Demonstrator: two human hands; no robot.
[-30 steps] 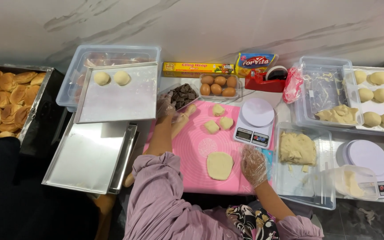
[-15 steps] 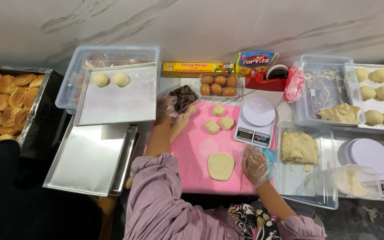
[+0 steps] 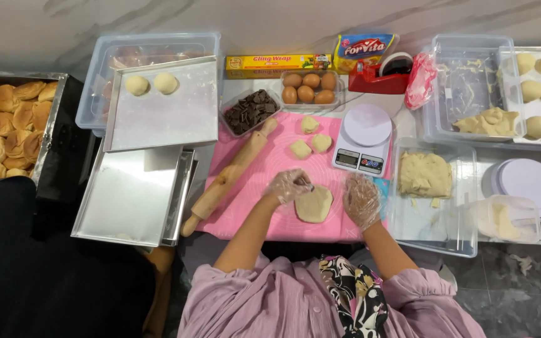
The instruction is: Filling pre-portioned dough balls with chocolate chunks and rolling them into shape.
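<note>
I am looking down at a pink mat [image 3: 264,181] in the middle of the frame, where a flattened round of dough [image 3: 314,204] is lying near the mat's lower edge. My left hand [image 3: 289,186], in a clear plastic glove, is hovering at the dough's upper left rim, its grip pinching something small and dark between the fingertips; I cannot tell what it is. My right hand [image 3: 362,200], also gloved, is resting just beside the dough's right edge, its grip loosely spread and holding nothing.

A wooden rolling pin [image 3: 228,177] is lying slanted across the left part of the mat. Three small dough pieces [image 3: 309,139] are sitting at the mat's upper part, near a white kitchen scale [image 3: 363,139]. Above the mat, a tub of chocolate pieces [image 3: 250,111] is standing just beside a tray of brown eggs [image 3: 309,88]. To the right of the mat, a clear tub is holding a slab of dough [image 3: 424,174]. In the upper left, a metal tray [image 3: 161,112] is carrying two dough balls [image 3: 151,84], and baked buns [image 3: 4,125] are filling a pan at the left edge of the surface.
</note>
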